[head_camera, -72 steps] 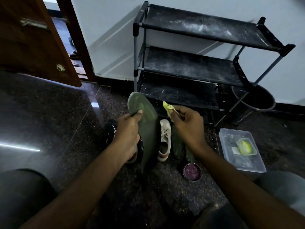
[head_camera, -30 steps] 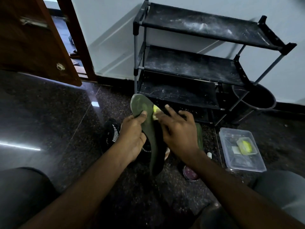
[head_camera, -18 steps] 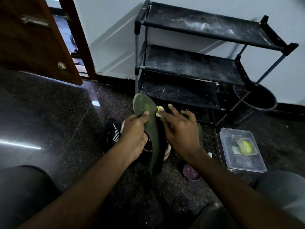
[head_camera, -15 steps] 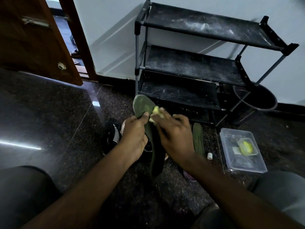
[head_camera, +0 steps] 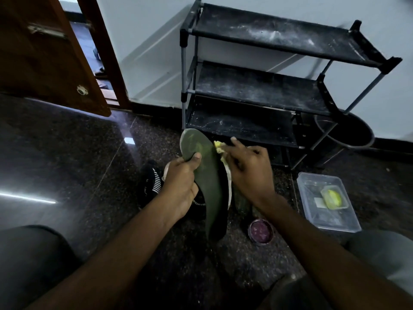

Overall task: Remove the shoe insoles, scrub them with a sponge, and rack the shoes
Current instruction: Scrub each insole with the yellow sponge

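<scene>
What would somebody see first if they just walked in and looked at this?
Right in the middle, the left hand holds up a big green insole while the right hand presses a yellow sponge against its upper edge. Behind them, a dusty black shoe rack stands against the wall. A clear plastic box sits on the dark floor to the right.
</scene>
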